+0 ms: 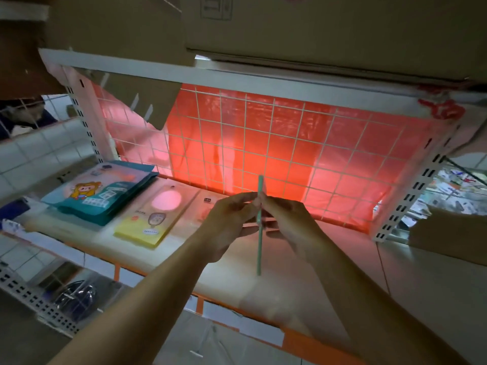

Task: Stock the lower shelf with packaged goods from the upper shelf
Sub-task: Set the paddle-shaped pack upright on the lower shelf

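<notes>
Holding: I am pinching the green packet (260,248) edge-on between left hand (232,219) and right hand (284,214), above the lower shelf (303,259).
Placing: I am aiming to lay it flat, 3 o'clock from the yellow packet (147,219).

Dim aisle here, and the one bright spot is a red plastic sheet (237,154), lit from the far side and glowing behind a white wire grid (274,119) at the back of the rack. White slotted uprights (411,196) frame it on both sides. Off to the left, a white tiled wall (39,151); low on the right, pale floor tiles (434,299) in shade
</notes>
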Tool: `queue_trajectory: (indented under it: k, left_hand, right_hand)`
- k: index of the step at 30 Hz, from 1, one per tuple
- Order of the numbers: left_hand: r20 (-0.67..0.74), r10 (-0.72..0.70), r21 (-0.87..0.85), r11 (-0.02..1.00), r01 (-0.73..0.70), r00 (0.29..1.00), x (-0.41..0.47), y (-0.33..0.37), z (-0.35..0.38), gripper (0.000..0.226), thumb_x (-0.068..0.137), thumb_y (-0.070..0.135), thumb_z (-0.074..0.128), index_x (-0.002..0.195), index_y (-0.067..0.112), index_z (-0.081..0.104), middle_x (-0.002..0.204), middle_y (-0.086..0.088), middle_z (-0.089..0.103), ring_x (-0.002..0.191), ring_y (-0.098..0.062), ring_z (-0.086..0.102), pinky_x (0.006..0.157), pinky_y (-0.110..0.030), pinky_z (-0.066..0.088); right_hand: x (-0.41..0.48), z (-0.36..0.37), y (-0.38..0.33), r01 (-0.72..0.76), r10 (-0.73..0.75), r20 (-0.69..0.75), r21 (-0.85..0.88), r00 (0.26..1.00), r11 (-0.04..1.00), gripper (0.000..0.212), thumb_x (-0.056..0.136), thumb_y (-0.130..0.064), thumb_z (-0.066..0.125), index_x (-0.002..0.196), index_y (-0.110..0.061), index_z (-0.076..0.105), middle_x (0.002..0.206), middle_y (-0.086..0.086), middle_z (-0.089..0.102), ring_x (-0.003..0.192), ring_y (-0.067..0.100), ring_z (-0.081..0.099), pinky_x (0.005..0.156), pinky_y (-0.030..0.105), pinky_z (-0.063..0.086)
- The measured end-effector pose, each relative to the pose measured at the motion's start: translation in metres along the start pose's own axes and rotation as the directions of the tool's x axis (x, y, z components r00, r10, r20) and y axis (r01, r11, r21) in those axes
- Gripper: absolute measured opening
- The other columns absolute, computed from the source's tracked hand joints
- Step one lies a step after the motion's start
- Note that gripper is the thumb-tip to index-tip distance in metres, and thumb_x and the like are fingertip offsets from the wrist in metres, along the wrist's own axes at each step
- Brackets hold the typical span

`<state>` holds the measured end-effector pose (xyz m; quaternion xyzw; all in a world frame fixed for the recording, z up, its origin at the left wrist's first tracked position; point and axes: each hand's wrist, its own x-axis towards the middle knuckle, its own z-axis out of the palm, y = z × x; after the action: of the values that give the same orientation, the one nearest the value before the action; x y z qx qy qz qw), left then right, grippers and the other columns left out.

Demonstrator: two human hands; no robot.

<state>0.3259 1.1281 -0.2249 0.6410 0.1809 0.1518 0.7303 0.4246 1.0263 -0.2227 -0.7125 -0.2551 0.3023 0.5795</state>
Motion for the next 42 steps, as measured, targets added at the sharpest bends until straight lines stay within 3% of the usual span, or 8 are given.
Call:
queue_trajectory:
  k: [3,9,18,22,28,36,39,42]
  left_hand:
    - [0.055,-0.024,0.006,1.000,0.024,0.998,0.009,-0.006,-0.017,0.029,0.100,0.026,0.046,0.124,0.018,0.061,0.113,-0.004,0.070,0.107,-0.016,0.065,0.091,-0.032,0.052]
    - [0.099,-0.095,0.080,0.993,0.087,0.991,0.032,-0.015,-0.061,0.031,0.095,0.009,0.055,0.123,0.020,0.063,0.115,-0.012,0.068,0.108,-0.022,0.065,0.085,-0.031,0.055]
    - [-0.056,-0.264,0.144,0.952,0.269,0.963,0.068,-0.029,-0.135,0.031,0.087,-0.004,0.057,0.117,0.003,0.052,0.104,-0.016,0.064,0.096,-0.031,0.064,0.087,-0.042,0.055]
    - [0.033,-0.336,0.051,0.941,0.334,0.941,0.073,-0.032,-0.154,0.015,0.092,-0.003,0.051,0.105,-0.002,0.059,0.084,-0.011,0.070,0.067,-0.018,0.064,0.063,-0.025,0.053]
    - [-0.025,-0.265,0.036,0.963,0.266,0.964,0.093,-0.036,-0.173,0.017,0.093,0.004,0.055,0.107,-0.002,0.063,0.092,-0.016,0.072,0.073,-0.021,0.068,0.060,-0.024,0.053]
    - [-0.064,-0.216,0.146,0.964,0.223,0.974,0.105,-0.045,-0.183,0.012,0.092,0.004,0.057,0.087,0.006,0.068,0.075,-0.006,0.072,0.067,-0.015,0.067,0.059,-0.022,0.054]
    - [-0.078,-0.226,0.214,0.948,0.238,0.971,0.107,-0.048,-0.183,0.010,0.091,0.001,0.058,0.092,0.002,0.068,0.071,-0.004,0.069,0.061,-0.010,0.066,0.055,-0.018,0.052]
    - [-0.090,-0.237,0.303,0.919,0.253,0.967,0.111,-0.055,-0.184,0.013,0.091,0.001,0.058,0.097,-0.004,0.069,0.074,-0.006,0.069,0.063,-0.011,0.067,0.058,-0.020,0.055]
  right_hand:
    - [0.011,0.018,0.000,-0.065,0.066,-0.026,0.061,0.997,0.996,0.034,0.094,-0.045,0.055,0.093,-0.016,0.073,0.090,0.012,0.074,0.076,0.021,0.066,0.071,0.033,0.053]
    - [0.033,0.061,-0.002,-0.174,0.188,-0.056,0.193,0.981,0.966,0.036,0.101,-0.038,0.043,0.112,-0.009,0.062,0.083,0.011,0.063,0.070,0.023,0.065,0.062,0.035,0.057]
    - [0.058,0.095,0.001,-0.172,0.216,-0.108,0.320,0.970,0.932,0.037,0.098,-0.005,0.032,0.090,-0.009,0.067,0.083,0.011,0.075,0.073,0.024,0.073,0.071,0.043,0.058]
    - [0.069,0.103,0.005,-0.155,0.218,-0.132,0.371,0.967,0.916,0.032,0.100,-0.008,0.037,0.092,-0.007,0.067,0.091,0.014,0.075,0.082,0.028,0.072,0.078,0.047,0.057]
    - [0.097,0.109,0.018,-0.170,0.240,-0.320,0.231,0.917,0.958,0.022,0.100,-0.017,0.051,0.088,-0.009,0.067,0.094,0.017,0.072,0.073,0.023,0.070,0.060,0.033,0.057]
    - [0.117,0.117,0.029,-0.242,0.237,-0.329,0.024,0.914,0.970,0.025,0.090,0.001,0.059,0.072,-0.014,0.067,0.089,0.019,0.071,0.077,0.027,0.066,0.061,0.033,0.057]
    - [0.124,0.117,0.036,-0.271,0.267,-0.398,0.048,0.878,0.961,0.009,0.086,0.008,0.061,0.086,0.005,0.069,0.086,0.021,0.069,0.070,0.027,0.063,0.055,0.030,0.054]
    - [0.127,0.118,0.048,-0.299,0.326,-0.396,0.130,0.859,0.945,0.018,0.088,0.008,0.056,0.103,0.013,0.064,0.102,0.031,0.068,0.077,0.037,0.068,0.057,0.032,0.056]
